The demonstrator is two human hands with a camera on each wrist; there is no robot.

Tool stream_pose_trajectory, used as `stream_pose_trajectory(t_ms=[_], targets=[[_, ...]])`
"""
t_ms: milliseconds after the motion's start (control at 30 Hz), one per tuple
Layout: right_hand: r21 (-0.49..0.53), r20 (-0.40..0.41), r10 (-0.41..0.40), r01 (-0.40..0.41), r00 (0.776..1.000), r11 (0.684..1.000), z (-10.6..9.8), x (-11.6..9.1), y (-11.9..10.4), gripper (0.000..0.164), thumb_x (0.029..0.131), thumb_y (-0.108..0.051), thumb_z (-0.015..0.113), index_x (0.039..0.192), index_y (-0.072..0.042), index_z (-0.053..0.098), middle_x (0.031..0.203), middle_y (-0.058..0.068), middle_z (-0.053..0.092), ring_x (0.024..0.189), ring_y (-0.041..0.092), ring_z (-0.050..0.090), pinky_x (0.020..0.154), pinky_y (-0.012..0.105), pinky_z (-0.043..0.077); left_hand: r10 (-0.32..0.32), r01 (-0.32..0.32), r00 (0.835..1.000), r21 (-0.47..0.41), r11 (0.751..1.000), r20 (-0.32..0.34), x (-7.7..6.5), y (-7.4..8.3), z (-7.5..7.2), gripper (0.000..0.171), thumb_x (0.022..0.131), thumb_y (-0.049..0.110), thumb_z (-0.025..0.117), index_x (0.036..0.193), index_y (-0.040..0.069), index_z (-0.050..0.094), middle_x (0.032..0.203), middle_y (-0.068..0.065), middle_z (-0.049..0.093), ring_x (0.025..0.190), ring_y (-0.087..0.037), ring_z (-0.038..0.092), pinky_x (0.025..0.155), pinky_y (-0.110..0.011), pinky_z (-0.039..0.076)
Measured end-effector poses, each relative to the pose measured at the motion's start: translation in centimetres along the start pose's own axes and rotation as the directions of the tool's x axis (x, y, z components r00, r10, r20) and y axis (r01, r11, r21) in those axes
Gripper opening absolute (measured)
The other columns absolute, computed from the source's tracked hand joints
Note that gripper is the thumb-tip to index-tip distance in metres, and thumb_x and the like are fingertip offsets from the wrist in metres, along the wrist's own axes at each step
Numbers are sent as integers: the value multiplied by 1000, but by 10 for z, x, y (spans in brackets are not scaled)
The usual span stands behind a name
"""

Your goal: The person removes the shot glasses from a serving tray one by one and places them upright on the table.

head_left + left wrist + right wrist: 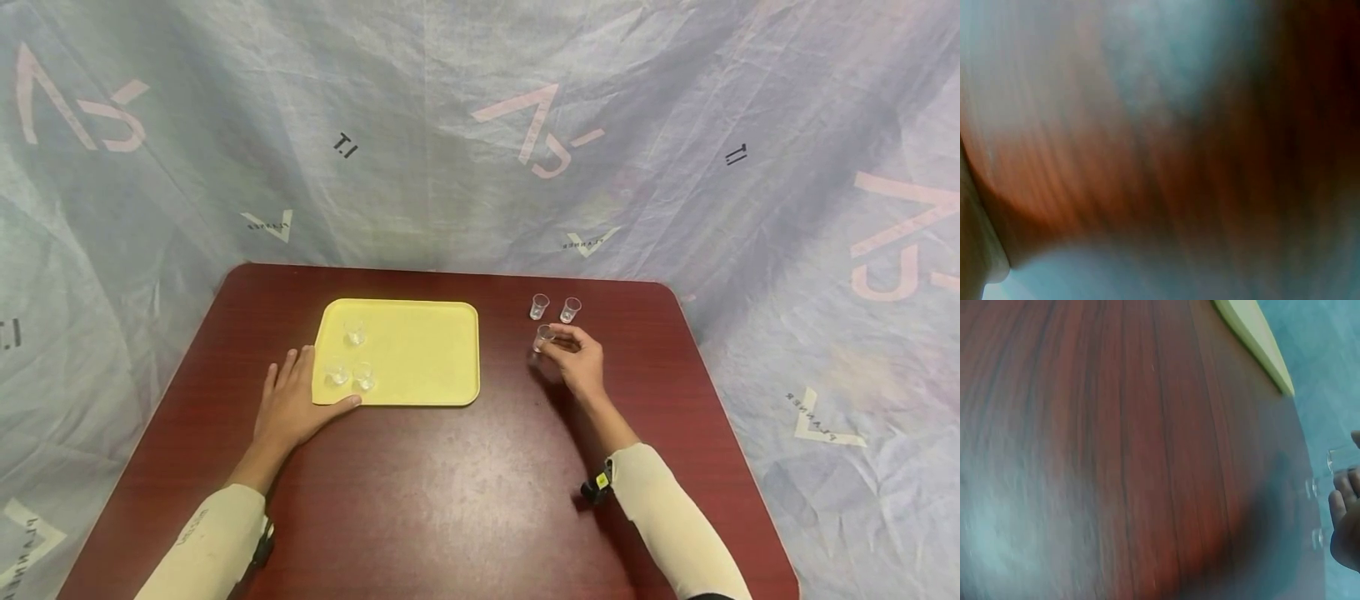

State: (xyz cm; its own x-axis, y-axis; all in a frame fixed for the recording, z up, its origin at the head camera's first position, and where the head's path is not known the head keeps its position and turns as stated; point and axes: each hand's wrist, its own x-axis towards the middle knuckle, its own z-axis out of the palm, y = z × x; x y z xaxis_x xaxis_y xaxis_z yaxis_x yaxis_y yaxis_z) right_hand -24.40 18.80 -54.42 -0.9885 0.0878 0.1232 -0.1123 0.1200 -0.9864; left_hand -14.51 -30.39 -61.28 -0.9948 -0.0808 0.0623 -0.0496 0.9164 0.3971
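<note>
My right hand [577, 360] pinches a small clear shot glass [542, 337] between thumb and fingers, right of the yellow tray [431, 354]. Behind it on the table stand two more clear glasses, one to the left [539, 307] and one to the right [570, 310]. The left hand [294, 406] rests at the tray's near left corner, fingers straight along the side and thumb along the front edge. Three clear glasses are on the tray's left part: one farther back [355, 332] and two near the front, a left one [337, 372] and a right one [363, 377].
The dark red wooden table [450, 508] has rounded corners. A grey printed cloth [427, 150] hangs behind it and at both sides. In the right wrist view, the tray edge [1260, 344] shows at the top. The left wrist view is mostly blurred tabletop.
</note>
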Motion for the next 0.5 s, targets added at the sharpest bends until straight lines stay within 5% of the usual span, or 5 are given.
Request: stream_pose_trajectory(t_ms=[500], targets=[[-73, -165, 97, -110, 982, 991, -52, 29, 17, 46, 84, -5, 85, 126, 5, 71, 125, 30, 71, 91, 5, 71, 75, 12, 59, -2, 2, 1000, -3, 1000, 7, -1, 2, -2, 140, 71, 96, 58, 169, 11, 4, 174, -18, 17, 163, -39, 10, 132, -61, -2]])
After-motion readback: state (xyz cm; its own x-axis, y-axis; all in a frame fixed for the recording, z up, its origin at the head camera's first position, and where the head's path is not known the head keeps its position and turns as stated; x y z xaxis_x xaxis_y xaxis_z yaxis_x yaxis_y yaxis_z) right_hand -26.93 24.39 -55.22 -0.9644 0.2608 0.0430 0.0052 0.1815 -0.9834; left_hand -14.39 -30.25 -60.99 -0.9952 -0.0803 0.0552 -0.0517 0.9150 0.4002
